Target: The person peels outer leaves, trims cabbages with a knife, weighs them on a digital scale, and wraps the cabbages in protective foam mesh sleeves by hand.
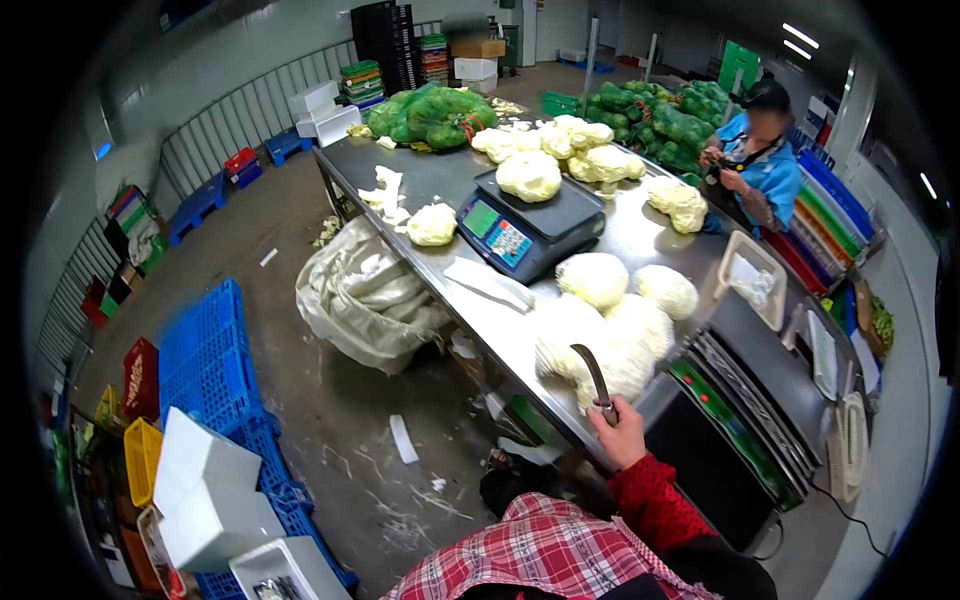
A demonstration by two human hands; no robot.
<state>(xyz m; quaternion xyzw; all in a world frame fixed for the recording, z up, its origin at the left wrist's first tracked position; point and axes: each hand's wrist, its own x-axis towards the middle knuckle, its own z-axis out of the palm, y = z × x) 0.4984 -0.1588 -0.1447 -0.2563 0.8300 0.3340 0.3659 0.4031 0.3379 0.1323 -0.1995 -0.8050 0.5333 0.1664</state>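
My right hand (618,432), in a red sleeve, is closed around the handle of a curved knife (594,375) at the table's near edge. The dark blade points up and away, in front of a pile of pale, round vegetable heads (605,335). My left hand does not show. Beyond the pile stands a digital scale (540,228) with one pale head (529,176) on its plate. Another head (432,225) lies left of the scale, and more (575,145) lie behind it on the metal table (330,160).
Across the table stands a person in blue (765,170). Green net bags (432,115) lie at the far end. A beige tray (750,280) and dark crates (740,420) are at the right. A white sack (365,295), blue pallets (205,350) and foam boxes (215,500) stand left.
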